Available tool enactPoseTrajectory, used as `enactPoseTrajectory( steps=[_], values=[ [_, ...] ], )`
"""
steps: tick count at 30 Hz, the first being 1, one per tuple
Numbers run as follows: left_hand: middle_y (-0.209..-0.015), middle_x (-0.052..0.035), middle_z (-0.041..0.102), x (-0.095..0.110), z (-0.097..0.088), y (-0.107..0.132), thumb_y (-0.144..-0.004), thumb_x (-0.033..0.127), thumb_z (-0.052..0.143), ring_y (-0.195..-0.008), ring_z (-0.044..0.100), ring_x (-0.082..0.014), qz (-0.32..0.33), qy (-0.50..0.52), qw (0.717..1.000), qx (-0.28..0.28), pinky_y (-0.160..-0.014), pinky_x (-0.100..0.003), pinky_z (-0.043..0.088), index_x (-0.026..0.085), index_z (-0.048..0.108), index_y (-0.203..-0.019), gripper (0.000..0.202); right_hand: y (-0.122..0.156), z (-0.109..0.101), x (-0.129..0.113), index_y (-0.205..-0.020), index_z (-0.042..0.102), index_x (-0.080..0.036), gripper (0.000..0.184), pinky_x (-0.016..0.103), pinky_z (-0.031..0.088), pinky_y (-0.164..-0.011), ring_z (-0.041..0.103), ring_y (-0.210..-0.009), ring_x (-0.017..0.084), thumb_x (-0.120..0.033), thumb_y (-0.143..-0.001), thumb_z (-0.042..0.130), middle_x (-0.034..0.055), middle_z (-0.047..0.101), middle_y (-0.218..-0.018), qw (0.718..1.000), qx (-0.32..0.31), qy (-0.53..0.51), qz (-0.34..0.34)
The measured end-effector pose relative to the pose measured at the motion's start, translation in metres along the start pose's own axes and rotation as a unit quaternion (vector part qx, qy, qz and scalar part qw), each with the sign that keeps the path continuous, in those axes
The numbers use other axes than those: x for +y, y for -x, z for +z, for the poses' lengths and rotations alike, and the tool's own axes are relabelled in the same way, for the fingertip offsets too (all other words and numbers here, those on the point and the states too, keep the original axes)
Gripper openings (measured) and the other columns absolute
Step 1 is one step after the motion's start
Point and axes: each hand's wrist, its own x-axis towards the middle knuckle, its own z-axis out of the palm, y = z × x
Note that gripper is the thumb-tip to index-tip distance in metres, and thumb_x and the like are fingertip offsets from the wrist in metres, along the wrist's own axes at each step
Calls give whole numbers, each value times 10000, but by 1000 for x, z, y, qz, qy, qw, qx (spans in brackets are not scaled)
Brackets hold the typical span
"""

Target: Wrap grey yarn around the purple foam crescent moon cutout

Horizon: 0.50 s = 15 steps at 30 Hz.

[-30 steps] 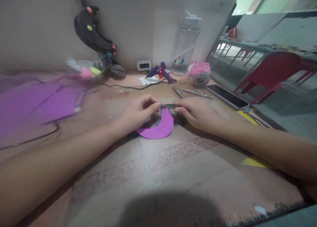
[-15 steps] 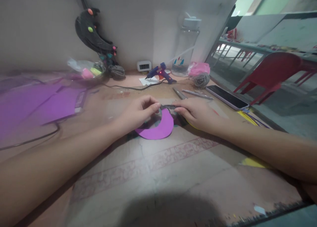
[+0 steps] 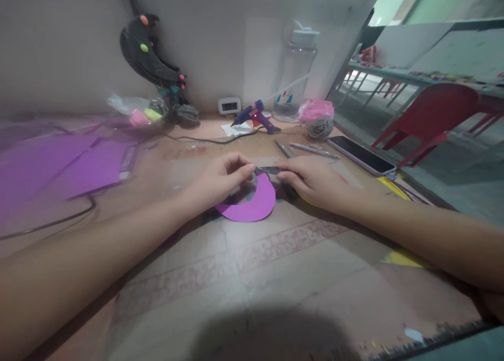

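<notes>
A purple crescent-shaped piece [image 3: 255, 206], paper or foam by its look, curves below my hands over the table. At its upper tip a thin dark strip [image 3: 269, 169], seemingly cloth, spans the gap between my fingertips. My left hand [image 3: 232, 173] is closed, thumb and finger pinching the strip's left end by the crescent's tip. The strip's right end is pinched in my right hand [image 3: 303, 176], which is also closed. Something dark with a yellow edge lies under my right hand, mostly hidden.
Behind stand a blue glue gun [image 3: 255, 116], a small digital clock [image 3: 229, 105] and a clear bottle [image 3: 295, 77]. To the right lie a phone [image 3: 361, 155], a pen [image 3: 314, 150] and grey yarn [image 3: 318, 128]. Purple sheets [image 3: 59, 164] cover the left. A dark crescent decoration [image 3: 147, 51] stands at the back.
</notes>
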Motion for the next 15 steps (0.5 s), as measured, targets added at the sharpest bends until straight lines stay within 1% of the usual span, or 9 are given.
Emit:
enactPoseTrajectory(
  steps=[4, 9, 15],
  values=[
    [-702, -8, 613, 2, 1, 0, -878, 348, 614, -527, 512, -81, 4, 5, 1000, 8, -468, -194, 412, 162, 556, -842, 199, 0, 0, 1, -1043, 688, -157, 361, 280, 346, -671, 588, -759, 186, -368, -1002, 398, 69, 715, -883, 1000, -5, 5, 2],
    [-686, -3, 614, 2, 1, -1, -872, 337, 614, -522, 506, -82, 9, -2, 1000, 16, -469, -194, 414, 157, 562, -839, 191, 1, 2, 2, -1023, 688, -160, 356, 270, 335, -661, 579, -742, 175, -373, -1001, 403, 61, 709, -857, 1000, 5, 2, -2],
    [-701, -7, 623, 0, 0, -1, -880, 346, 607, -530, 521, -83, 11, -4, 1000, 11, -471, -191, 419, 156, 564, -849, 197, 0, 1, 1, -991, 693, -160, 353, 268, 323, -650, 565, -720, 166, -372, -1002, 411, 54, 700, -827, 1000, 4, -8, -6]
  ],
)
